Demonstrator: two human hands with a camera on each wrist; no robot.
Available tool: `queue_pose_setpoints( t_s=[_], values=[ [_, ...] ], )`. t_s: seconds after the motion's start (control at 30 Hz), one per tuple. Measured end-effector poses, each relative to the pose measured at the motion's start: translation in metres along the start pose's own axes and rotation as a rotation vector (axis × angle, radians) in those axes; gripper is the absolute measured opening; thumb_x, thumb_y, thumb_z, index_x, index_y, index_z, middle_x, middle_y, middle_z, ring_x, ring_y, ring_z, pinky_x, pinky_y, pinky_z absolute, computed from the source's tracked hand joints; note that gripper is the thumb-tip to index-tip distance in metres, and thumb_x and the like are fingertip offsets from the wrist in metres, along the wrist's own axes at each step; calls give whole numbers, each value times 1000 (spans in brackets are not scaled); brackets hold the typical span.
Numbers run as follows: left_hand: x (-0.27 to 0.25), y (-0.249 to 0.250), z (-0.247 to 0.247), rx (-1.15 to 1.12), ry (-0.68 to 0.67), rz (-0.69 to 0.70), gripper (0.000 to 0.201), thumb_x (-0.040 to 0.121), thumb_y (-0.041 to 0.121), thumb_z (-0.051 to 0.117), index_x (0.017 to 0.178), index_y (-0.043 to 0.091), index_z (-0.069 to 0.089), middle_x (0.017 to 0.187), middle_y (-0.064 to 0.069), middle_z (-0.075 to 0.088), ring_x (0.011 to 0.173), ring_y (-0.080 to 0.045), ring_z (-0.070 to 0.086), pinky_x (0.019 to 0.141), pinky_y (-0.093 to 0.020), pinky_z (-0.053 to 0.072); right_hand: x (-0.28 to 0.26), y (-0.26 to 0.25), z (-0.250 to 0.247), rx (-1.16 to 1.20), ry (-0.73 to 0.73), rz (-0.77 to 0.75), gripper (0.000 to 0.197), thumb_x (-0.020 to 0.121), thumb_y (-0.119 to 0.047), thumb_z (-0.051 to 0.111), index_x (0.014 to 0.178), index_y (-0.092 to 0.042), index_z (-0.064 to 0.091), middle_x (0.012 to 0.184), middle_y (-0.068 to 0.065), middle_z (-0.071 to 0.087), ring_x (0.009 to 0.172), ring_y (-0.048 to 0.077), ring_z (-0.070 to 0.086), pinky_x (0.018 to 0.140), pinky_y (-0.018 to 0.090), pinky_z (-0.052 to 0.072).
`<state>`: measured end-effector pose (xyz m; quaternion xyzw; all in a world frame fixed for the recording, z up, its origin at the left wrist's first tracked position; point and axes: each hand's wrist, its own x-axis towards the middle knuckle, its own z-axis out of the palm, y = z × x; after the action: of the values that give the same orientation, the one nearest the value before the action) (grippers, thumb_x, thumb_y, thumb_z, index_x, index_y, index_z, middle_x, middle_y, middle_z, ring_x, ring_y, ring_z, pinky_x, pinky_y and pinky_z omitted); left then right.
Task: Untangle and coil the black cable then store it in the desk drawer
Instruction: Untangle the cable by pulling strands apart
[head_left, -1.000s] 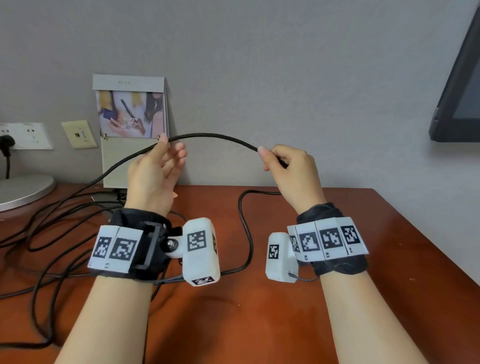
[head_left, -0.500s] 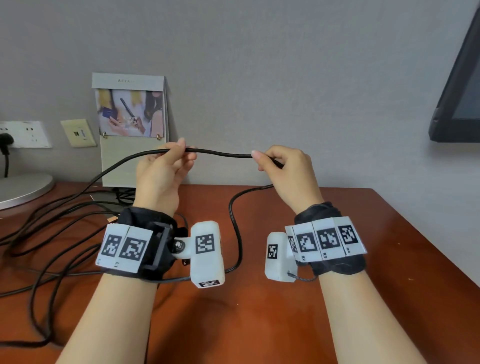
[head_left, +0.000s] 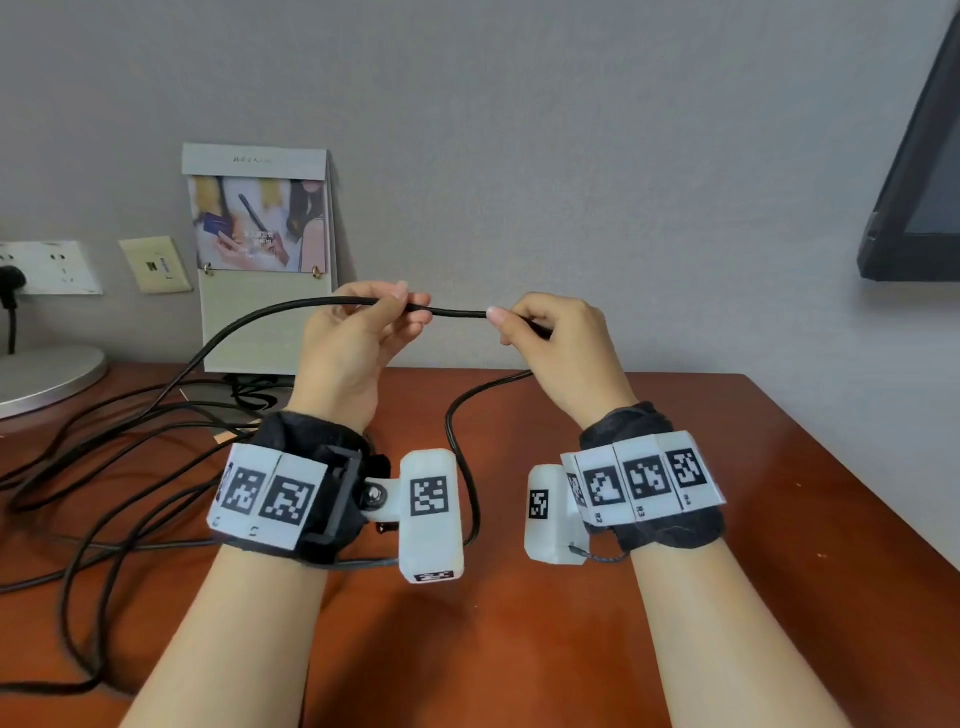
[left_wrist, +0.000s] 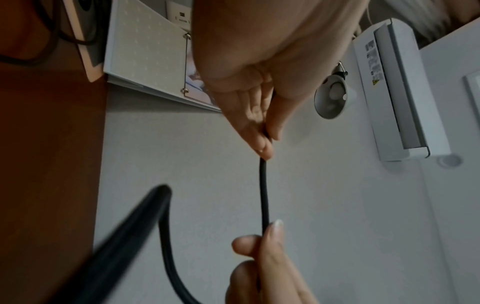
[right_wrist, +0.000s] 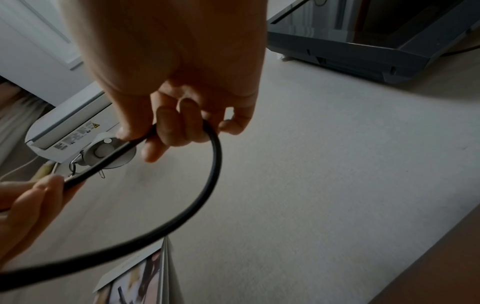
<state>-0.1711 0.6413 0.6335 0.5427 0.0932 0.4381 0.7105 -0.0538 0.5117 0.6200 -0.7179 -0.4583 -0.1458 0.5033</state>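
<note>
Head view downward (wrists close)

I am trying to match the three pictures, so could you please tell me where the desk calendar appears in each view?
Head: the desk calendar stands against the wall, left of centre, behind the left hand.
Left wrist: top centre, partly hidden by that hand.
Right wrist: only a corner, at the bottom edge, left of centre.
Shared landmark: the black cable stretched between the left hand and the right hand.

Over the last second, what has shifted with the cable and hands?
The left hand slid right along the black cable toward the right hand, so the raised arc between them flattened into a short straight span. Both hands keep pinching it; the tangle on the desk looks unchanged.
</note>
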Motion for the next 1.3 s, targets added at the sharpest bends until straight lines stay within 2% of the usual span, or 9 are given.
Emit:
queue_pose_setpoints(
  t_s=[0.07,0.13,0.33,0.57,0.77,0.87,1.0,1.17,1.3],
  values=[
    [0,2,-3,0,7,21,14,91,2,55,78,7,56,65,-2,70,60,-11,65,64,-16,53,0,-1,1,-1,-18,-2,33,92,-34,56,71,-10,65,64,-11,60,62,6,55,61,18,40],
    [0,3,-4,-14,21,30,15,91,2,55,78,8,57,66,-3,69,60,-11,65,64,-16,53,0,-1,2,-13,-26,-10,31,92,-33,56,72,-11,66,65,-11,60,61,5,53,61,15,37],
    [0,4,-3,-35,33,35,15,92,3,55,78,8,57,65,-3,70,60,-11,66,65,-16,54,2,4,-1,-20,12,-26,33,90,-35,58,74,-7,66,70,8,66,70,23,60,70,33,47],
    [-1,2,2,-47,24,32,16,92,3,54,77,8,56,65,-1,70,60,-9,65,65,-15,53,0,3,5,32,-37,21,29,91,-31,58,77,-6,60,61,-2,52,56,10,42,60,27,38],
    [-3,3,7,-115,-22,5,15,93,4,53,79,8,55,70,-4,69,63,-10,64,67,-16,53,-3,5,6,18,-124,73,10,87,-22,63,89,-13,61,79,-9,59,77,11,57,74,25,47],
    [-3,4,7,-148,-25,-4,15,92,3,53,78,8,55,70,-5,69,63,-11,64,66,-16,53,-1,9,8,-4,-148,109,8,88,-17,61,88,-9,64,81,-1,63,79,16,59,77,30,49],
    [1,6,-2,-173,45,10,16,92,3,53,77,8,55,69,-6,69,62,-11,64,68,-16,54,1,17,1,77,-87,190,9,91,-18,59,83,-13,60,77,2,65,75,17,65,75,27,49],
    [3,4,-9,-167,92,13,19,93,2,53,75,8,55,71,-7,67,61,-11,63,67,-16,54,4,18,2,103,-167,229,12,99,-22,43,99,-13,51,97,0,67,91,13,59,84,27,42],
    [5,4,-9,-164,119,17,19,93,2,52,76,8,55,76,-9,65,61,-9,64,66,-15,53,3,14,-1,148,-137,136,11,100,-18,36,94,-13,43,72,-2,63,63,5,48,67,21,39]
  ],
)
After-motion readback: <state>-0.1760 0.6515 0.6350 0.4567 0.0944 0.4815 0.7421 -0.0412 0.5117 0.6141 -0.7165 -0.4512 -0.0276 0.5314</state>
